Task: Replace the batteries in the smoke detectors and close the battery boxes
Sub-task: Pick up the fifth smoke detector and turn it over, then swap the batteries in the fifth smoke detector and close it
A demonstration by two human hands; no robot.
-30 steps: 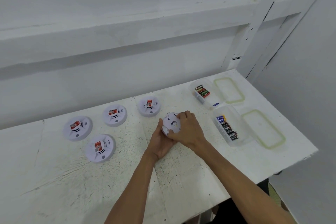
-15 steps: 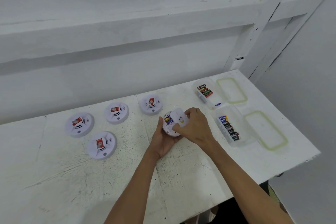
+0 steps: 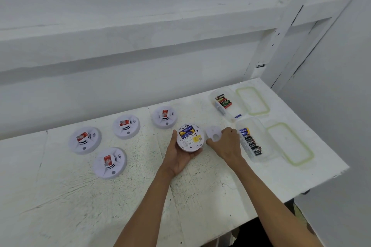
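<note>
Open detector [image 3: 188, 143]: white back, yellow sticker [image 3: 197, 138] at 3 o'clock, blue-and-yellow batteries [image 3: 185, 133] at 12 o'clock.
Cover [image 3: 213, 134]: white.
Four detectors [image 3: 84, 140] at 9 o'clock: white, red label, black curved stripes.
Far box batteries [image 3: 223, 101]: red, green, black.
Near box batteries [image 3: 252, 144]: black with orange, one blue-and-yellow.
Lids [image 3: 253, 100]: clear, pale green rim.
Table [image 3: 60, 196]: white, dark scratches.

On the table [image 3: 200, 196], a row of three smoke detectors [image 3: 126, 126] lies at the back left, with a fourth detector [image 3: 110, 163] in front of it. To their right, the left hand [image 3: 178, 156] holds a fifth detector [image 3: 190, 137] with batteries [image 3: 186, 132] in it. Just beside it, the right hand [image 3: 226, 144] holds what seems to be its cover [image 3: 214, 134]. Further right stand the near box [image 3: 261, 158] and, behind it, the far box [image 3: 230, 115]. To the right of these lie the near lid [image 3: 289, 143] and the far lid [image 3: 252, 100].
</note>
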